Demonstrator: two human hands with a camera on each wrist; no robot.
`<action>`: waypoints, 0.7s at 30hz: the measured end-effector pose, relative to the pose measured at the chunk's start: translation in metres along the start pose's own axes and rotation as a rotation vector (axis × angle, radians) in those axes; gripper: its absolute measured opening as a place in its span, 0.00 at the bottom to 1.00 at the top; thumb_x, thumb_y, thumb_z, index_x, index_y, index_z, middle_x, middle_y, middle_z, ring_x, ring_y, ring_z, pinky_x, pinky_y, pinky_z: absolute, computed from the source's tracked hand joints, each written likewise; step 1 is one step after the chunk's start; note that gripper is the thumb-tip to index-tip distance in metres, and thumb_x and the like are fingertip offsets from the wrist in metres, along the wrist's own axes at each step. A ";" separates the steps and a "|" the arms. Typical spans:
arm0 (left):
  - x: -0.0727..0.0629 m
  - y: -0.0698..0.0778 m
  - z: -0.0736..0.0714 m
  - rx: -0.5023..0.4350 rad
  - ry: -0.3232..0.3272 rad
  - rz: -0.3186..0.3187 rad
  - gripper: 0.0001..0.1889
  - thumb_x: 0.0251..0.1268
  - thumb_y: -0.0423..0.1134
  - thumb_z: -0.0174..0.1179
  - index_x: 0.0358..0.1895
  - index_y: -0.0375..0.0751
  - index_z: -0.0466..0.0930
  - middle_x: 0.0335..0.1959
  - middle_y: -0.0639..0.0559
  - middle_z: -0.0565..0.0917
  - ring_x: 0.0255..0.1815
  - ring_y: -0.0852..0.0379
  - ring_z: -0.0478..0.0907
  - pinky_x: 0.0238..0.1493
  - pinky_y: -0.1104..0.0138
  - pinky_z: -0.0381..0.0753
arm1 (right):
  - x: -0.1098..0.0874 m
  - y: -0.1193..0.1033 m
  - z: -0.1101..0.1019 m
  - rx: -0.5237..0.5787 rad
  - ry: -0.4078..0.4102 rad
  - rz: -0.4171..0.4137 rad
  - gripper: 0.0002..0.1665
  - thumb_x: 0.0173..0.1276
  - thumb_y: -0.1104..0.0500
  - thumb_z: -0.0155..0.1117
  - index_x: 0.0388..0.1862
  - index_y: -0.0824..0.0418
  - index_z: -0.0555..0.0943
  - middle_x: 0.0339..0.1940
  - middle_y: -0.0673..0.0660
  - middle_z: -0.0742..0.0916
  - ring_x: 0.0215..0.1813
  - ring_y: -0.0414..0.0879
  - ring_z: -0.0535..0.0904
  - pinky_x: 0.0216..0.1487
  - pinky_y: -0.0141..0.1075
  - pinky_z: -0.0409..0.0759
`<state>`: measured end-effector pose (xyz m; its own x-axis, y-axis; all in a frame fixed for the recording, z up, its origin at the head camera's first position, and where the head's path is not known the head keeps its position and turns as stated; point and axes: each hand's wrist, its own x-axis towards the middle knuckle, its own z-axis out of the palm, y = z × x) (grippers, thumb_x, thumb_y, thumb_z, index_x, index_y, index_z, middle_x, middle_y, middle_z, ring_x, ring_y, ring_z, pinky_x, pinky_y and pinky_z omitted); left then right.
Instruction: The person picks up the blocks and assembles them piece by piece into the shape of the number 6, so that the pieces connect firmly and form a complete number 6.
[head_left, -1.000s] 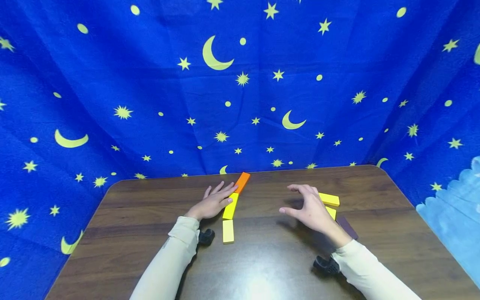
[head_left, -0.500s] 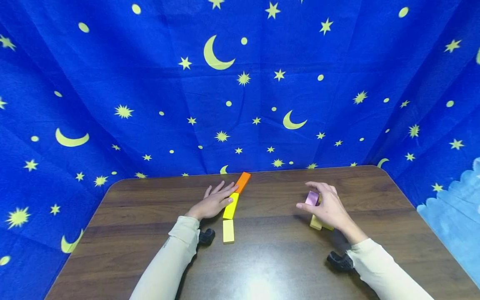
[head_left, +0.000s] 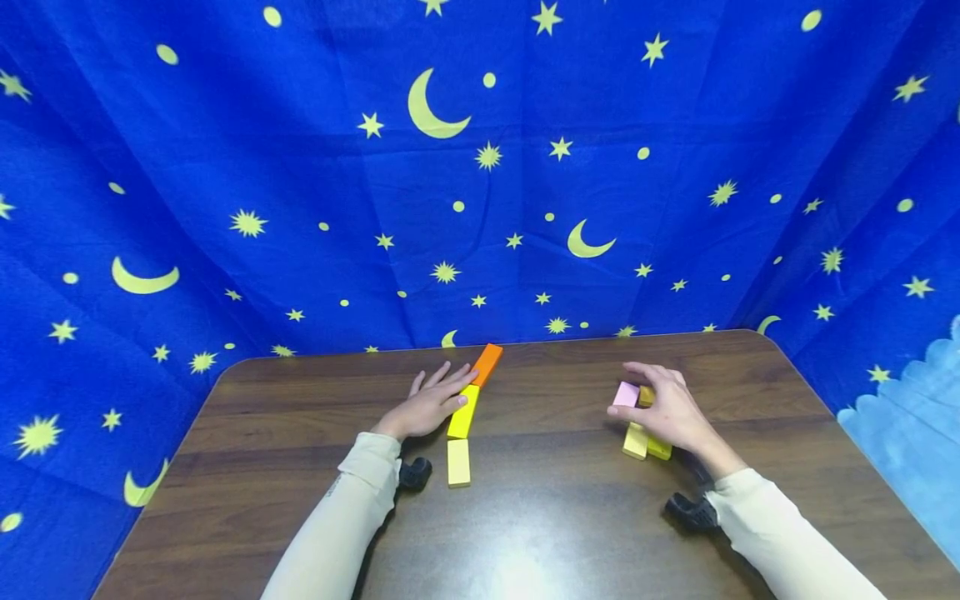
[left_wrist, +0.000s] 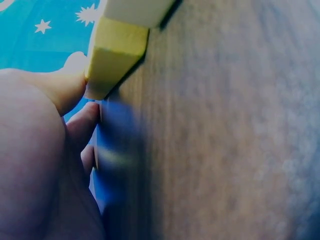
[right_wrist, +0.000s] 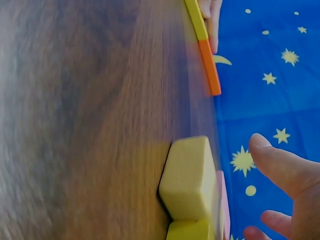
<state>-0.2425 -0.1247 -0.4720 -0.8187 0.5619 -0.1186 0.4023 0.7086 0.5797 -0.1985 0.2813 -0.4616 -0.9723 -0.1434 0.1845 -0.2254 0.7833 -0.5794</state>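
L hand [head_left: 422, 412], fingers straight, touches orange block [head_left: 488, 363] & yellow block [head_left: 463, 417] nr head-view ctr; R hand [head_left: 671, 414], fingers loose, ungripping, by pink block [head_left: 626, 394] rt of ctr, thumb's gap from cream block [right_wrist: 186, 180] clear only in R-wrist view.

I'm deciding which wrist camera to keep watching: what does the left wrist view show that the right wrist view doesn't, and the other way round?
Only the left wrist view: the left cream block, next to the left yellow block.

Only the right wrist view: the orange block, the right cream block, the right yellow block, a thin edge of the pink block and the right hand.

Both: the left yellow block, the left hand (just a small part in the right wrist view), the table and the star-patterned cloth.
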 end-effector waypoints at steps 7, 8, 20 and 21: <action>0.002 -0.003 0.001 0.011 0.007 0.016 0.28 0.83 0.48 0.41 0.81 0.51 0.53 0.82 0.50 0.51 0.83 0.42 0.35 0.74 0.38 0.26 | 0.003 0.006 -0.002 -0.016 -0.018 -0.047 0.49 0.50 0.45 0.83 0.66 0.69 0.76 0.62 0.70 0.81 0.62 0.68 0.69 0.62 0.61 0.65; 0.002 -0.003 0.001 0.013 0.006 0.017 0.28 0.83 0.48 0.41 0.81 0.51 0.53 0.82 0.50 0.51 0.83 0.43 0.35 0.74 0.38 0.26 | 0.003 0.006 -0.003 -0.018 -0.023 -0.052 0.49 0.50 0.45 0.83 0.65 0.69 0.76 0.61 0.70 0.81 0.62 0.68 0.69 0.61 0.61 0.65; 0.002 -0.004 0.001 0.008 -0.003 0.000 0.28 0.83 0.49 0.41 0.81 0.53 0.53 0.82 0.52 0.50 0.83 0.45 0.35 0.75 0.39 0.27 | 0.004 0.010 -0.008 -0.066 -0.107 -0.085 0.45 0.48 0.48 0.84 0.63 0.67 0.79 0.55 0.67 0.85 0.58 0.66 0.71 0.56 0.58 0.66; 0.002 -0.004 0.001 0.009 -0.002 -0.001 0.28 0.83 0.49 0.41 0.81 0.54 0.53 0.82 0.53 0.50 0.83 0.45 0.35 0.75 0.40 0.27 | 0.004 0.010 -0.007 -0.069 -0.110 -0.088 0.45 0.48 0.48 0.84 0.63 0.67 0.79 0.55 0.67 0.85 0.58 0.67 0.72 0.56 0.59 0.66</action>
<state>-0.2450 -0.1258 -0.4753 -0.8183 0.5619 -0.1212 0.4049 0.7130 0.5725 -0.2044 0.2931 -0.4608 -0.9508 -0.2756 0.1418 -0.3088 0.8039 -0.5083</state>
